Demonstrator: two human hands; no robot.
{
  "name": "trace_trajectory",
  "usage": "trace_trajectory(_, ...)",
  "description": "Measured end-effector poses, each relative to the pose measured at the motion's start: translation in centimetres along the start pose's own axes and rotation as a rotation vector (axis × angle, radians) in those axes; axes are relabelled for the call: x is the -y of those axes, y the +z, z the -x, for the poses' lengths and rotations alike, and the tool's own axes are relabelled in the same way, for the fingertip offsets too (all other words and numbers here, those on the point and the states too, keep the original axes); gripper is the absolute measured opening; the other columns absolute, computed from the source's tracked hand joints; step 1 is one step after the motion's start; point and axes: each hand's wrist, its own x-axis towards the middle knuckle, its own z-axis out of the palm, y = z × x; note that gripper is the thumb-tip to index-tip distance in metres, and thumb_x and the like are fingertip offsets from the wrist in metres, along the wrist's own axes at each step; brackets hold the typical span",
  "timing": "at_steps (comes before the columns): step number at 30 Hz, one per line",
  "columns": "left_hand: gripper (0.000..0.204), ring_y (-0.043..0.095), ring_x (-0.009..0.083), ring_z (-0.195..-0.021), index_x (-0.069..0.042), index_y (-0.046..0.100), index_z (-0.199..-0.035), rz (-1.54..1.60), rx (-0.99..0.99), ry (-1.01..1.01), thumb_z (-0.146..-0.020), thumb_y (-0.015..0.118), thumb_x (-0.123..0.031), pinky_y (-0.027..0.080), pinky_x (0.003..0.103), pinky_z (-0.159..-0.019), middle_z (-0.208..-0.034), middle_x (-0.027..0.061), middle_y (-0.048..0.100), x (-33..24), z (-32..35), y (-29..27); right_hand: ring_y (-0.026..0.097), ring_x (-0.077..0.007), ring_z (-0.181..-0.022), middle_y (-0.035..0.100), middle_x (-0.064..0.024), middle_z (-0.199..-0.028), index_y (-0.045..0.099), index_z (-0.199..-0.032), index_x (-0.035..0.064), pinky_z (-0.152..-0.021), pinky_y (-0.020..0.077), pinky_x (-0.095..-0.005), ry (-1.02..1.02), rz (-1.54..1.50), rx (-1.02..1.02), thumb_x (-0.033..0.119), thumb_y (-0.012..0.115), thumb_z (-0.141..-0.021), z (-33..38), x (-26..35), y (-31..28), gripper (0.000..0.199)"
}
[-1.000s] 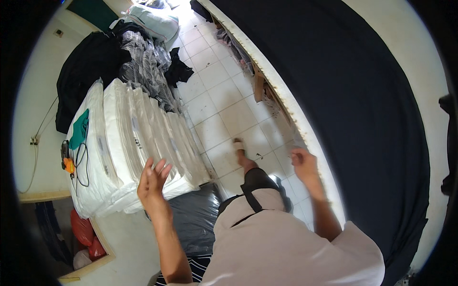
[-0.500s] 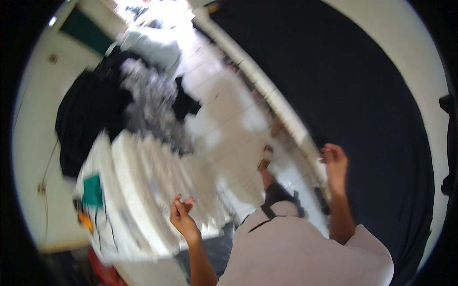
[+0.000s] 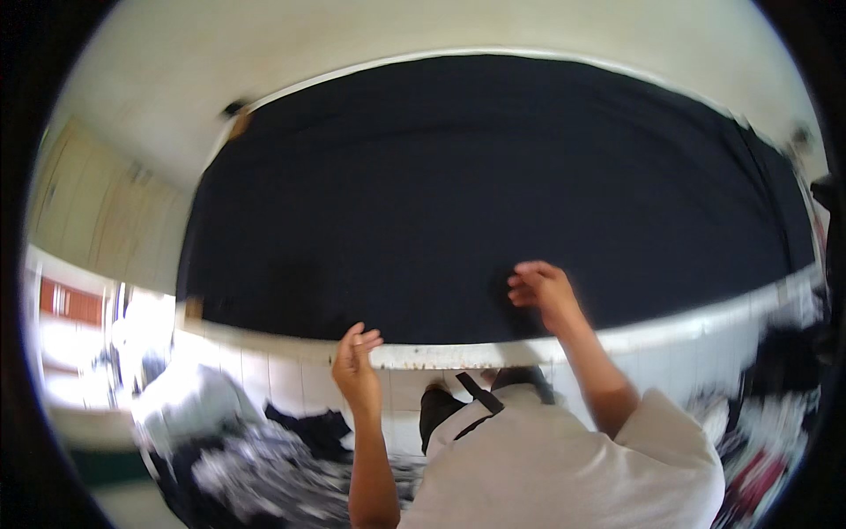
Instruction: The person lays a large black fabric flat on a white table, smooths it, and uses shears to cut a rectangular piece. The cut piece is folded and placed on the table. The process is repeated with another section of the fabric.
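A wide sheet of black cloth (image 3: 458, 176) covers the long table in front of me, with a few soft ripples and creases toward its right end. Over the table's pale near edge (image 3: 441, 356) my left hand (image 3: 356, 363) is raised, its fingers loosely bent and apart, holding nothing. Further right, my right hand (image 3: 545, 291) hovers above the cloth close to that edge. Its fingers are slightly curled and spread, with nothing in them. Whether the right fingertips touch the cloth I cannot tell.
Behind me on the left lie a whitish bundle (image 3: 181, 401), a heap of grey fabric (image 3: 256, 472) and a black cloth piece (image 3: 313, 432). Blurred dark and coloured textiles (image 3: 775, 375) are heaped at the right. Pale cupboards (image 3: 97, 203) stand beyond the table's left end.
My view and body have turned right, from the aisle with the stacked white bundles to face the black-covered table. Both hands remain raised and empty; the right is now over the cloth.
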Motion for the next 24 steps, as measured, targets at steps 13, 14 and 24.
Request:
trace_trajectory(13, 0.033, 0.078, 0.0192, -0.088, 0.003, 0.067, -0.137, -0.22, 0.39, 0.388, -0.117, 0.052, -0.02, 0.061, 0.032, -0.087, -0.102, 0.0154, 0.081, 5.3, -17.7, -6.8, 0.074, -0.0197, -0.083, 0.076, -0.0135, -0.102, 0.071, -0.118, -0.002, -0.075, 0.061, -0.0335, -0.064, -0.112, -0.695, 0.015, 0.06, -0.11, 9.4, -10.7, 3.5, 0.021)
trace_trajectory(14, 0.033, 0.078, 0.0191, -0.088, 0.002, 0.067, -0.137, -0.231, 0.363, 0.378, -0.118, 0.052, -0.02, 0.061, 0.032, -0.086, -0.102, 0.0152, 0.081, 5.1, -18.1, -7.3, 0.074, -0.0201, -0.082, 0.076, -0.0135, -0.101, 0.071, -0.118, -0.003, -0.075, 0.0614, -0.0346, -0.021, -0.14, -0.712, 0.015, 0.059, -0.111, 10.5, -11.3, 4.3, 0.022)
trace_trajectory(24, 0.039, 0.078, 0.0192, -0.092, -0.002, 0.069, -0.139, -0.249, 0.426, 0.421, -0.118, 0.051, -0.03, 0.062, 0.033, -0.09, -0.106, 0.014, 0.081, 4.2, -16.2, -1.4, 0.075, -0.0191, -0.084, 0.078, -0.0123, -0.103, 0.07, -0.12, -0.0014, -0.077, 0.0595, -0.0323, -0.143, -0.208, -1.034, 0.018, 0.061, -0.11, 25.5, -17.9, -1.4, 0.024)
